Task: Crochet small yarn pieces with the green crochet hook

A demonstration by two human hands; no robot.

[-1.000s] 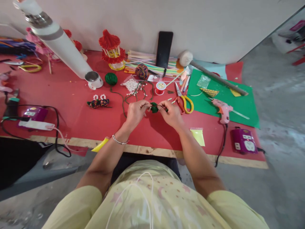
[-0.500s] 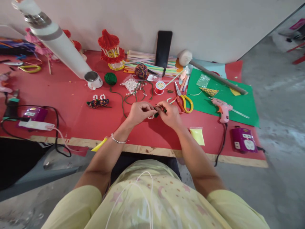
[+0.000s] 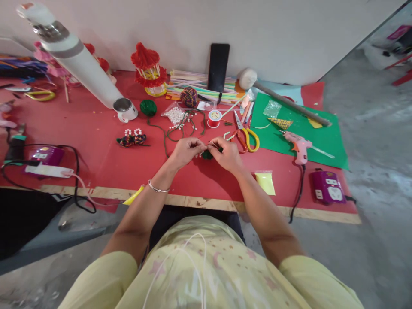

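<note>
My left hand point(image 3: 187, 151) and my right hand point(image 3: 228, 155) meet above the red tabletop, fingertips almost touching. Both are closed in a pinch on a small dark green yarn piece with white beads point(image 3: 207, 155). Fingers cover much of it, so its full shape is hidden. A green yarn strand point(image 3: 165, 139) runs along the table from a green yarn ball point(image 3: 148, 107) toward my left hand. Just beyond the hands are a spool of red thread point(image 3: 214, 119), loose white beads point(image 3: 176, 116) and yellow-handled scissors point(image 3: 251, 139).
A finished-looking beaded yarn piece point(image 3: 131, 138) lies left, near a white mug point(image 3: 125, 110). Rightward are a pink glue gun point(image 3: 299, 147) on green sheet point(image 3: 334, 137), a yellow packet point(image 3: 265, 183) and a purple power socket point(image 3: 328, 187). A phone point(image 3: 219, 67) leans on the wall.
The fingertips have come closer together, and the green yarn piece shows more below my right fingers. The whole view has shifted slightly; the table items stay in place.
</note>
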